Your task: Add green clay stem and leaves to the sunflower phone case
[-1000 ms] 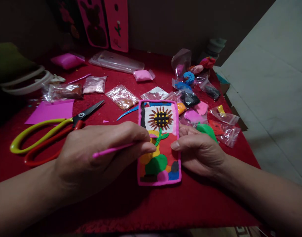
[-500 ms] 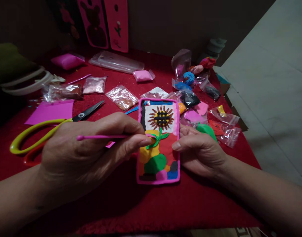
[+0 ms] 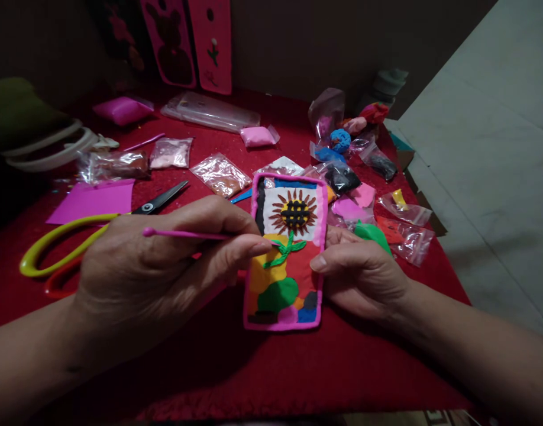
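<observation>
A pink-rimmed clay panel (image 3: pixel 285 251) with a sunflower, a green stem and coloured patches lies on the red cloth (image 3: pixel 262 367). My left hand (image 3: pixel 165 272) is closed on a thin pink modelling tool (image 3: pixel 183 234), whose tip rests at the green stem. My right hand (image 3: pixel 360 272) grips the panel's right edge, thumb on the rim, fingers curled under it. A lump of green clay (image 3: pixel 372 234) shows just behind that hand.
Yellow and red scissors (image 3: pixel 89 234) lie at the left by a pink paper sheet (image 3: pixel 91 200). Several small bags of coloured clay (image 3: pixel 342 171) crowd the right and back. A clear phone case (image 3: pixel 209 111) and pink decorated panels (image 3: pixel 187 41) stand behind.
The panel has tilted a little, its top leaning right. My left hand turned the pink tool from slanting to nearly level and drew back left slightly. The right hand stayed put.
</observation>
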Tool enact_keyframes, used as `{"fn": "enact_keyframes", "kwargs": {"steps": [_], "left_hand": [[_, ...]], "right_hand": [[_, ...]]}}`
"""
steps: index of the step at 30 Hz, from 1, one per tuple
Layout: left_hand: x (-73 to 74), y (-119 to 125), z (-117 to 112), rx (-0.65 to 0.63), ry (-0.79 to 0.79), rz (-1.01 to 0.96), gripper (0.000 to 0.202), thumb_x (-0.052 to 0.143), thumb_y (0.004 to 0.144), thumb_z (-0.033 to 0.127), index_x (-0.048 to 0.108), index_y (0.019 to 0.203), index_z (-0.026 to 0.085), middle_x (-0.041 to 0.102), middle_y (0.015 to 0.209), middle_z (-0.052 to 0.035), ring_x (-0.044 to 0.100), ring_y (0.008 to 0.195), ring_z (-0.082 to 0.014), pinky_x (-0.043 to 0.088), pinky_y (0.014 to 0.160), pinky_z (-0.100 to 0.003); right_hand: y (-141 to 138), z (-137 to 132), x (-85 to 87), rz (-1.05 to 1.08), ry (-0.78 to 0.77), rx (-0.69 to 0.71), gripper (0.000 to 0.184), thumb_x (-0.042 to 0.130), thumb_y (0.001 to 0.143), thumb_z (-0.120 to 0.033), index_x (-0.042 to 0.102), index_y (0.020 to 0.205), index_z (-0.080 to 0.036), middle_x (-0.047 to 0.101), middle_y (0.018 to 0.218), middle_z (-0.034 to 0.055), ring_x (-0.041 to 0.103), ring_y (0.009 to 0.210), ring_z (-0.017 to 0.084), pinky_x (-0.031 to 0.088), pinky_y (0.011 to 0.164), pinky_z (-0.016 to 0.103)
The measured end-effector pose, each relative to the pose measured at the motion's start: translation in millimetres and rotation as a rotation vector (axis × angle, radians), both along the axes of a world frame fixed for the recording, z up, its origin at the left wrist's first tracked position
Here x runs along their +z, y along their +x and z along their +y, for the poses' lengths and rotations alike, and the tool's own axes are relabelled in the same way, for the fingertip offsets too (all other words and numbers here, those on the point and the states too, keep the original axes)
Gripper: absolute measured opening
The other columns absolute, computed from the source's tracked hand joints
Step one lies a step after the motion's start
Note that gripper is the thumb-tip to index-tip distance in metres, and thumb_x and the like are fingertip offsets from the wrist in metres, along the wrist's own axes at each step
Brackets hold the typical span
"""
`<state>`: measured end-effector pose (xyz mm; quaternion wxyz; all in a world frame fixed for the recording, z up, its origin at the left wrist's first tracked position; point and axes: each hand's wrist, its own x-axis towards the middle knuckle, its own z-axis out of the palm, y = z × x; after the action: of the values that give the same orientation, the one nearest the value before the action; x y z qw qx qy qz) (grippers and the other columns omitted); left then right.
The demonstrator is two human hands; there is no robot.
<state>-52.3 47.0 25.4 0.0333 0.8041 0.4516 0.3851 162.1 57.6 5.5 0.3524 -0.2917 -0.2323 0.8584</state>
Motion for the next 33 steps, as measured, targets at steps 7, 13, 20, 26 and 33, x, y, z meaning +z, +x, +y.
{"fn": "enact_keyframes", "kwargs": {"steps": [7,13,20,26,33], "left_hand": [[0.1,-2.3,-6.1,0.031,-0.095,-0.105,0.027,0.055,0.100,0.044,0.064,0.079,0.029,0.063,0.063,0.0140,0.057,0.050,-0.0003,0.039,0.043,-0.011],[2.6,-0.9,-6.0,0.016,-0.051,-0.029,0.027,0.054,0.100,0.050,0.065,0.082,0.033,0.064,0.062,0.0169,0.055,0.046,0.0001,0.036,0.039,-0.015],[0.1,-0.4,-6.2,0.030,-0.059,-0.031,0.030,0.053,0.100,0.050,0.065,0.081,0.030,0.066,0.065,0.0160,0.054,0.046,0.0012,0.035,0.039,-0.013],[1.4,4.0,-9.7,0.042,-0.135,-0.133,0.026,0.057,0.099,0.040,0.064,0.077,0.029,0.062,0.063,0.0146,0.056,0.051,0.0001,0.038,0.044,-0.011],[5.2,2.8,-4.3,0.022,-0.068,-0.097,0.025,0.058,0.096,0.039,0.065,0.075,0.029,0.062,0.059,0.0140,0.055,0.046,-0.0007,0.036,0.039,-0.012]], "right_hand": [[-1.9,0.5,-2.2,-0.031,0.040,-0.003,0.035,0.068,0.058,-0.003,0.079,0.087,-0.020,0.078,0.086,0.0036,0.071,0.088,0.023,0.049,0.106,0.048],[-2.6,0.6,0.0,-0.018,0.043,0.003,0.038,0.067,0.059,-0.002,0.079,0.090,-0.020,0.079,0.089,0.0046,0.072,0.102,0.028,0.048,0.107,0.050],[-3.6,0.0,2.4,-0.030,0.032,-0.009,0.035,0.067,0.058,-0.002,0.078,0.087,-0.020,0.080,0.090,0.0048,0.071,0.107,0.029,0.049,0.107,0.048],[-3.0,0.3,2.1,-0.037,0.021,-0.008,0.040,0.066,0.056,-0.002,0.076,0.090,-0.020,0.080,0.090,0.0038,0.071,0.108,0.029,0.050,0.106,0.047],[-0.8,0.0,1.8,-0.063,0.031,0.000,0.040,0.066,0.057,-0.003,0.076,0.091,-0.021,0.080,0.094,0.0045,0.072,0.105,0.029,0.050,0.106,0.048]]}}
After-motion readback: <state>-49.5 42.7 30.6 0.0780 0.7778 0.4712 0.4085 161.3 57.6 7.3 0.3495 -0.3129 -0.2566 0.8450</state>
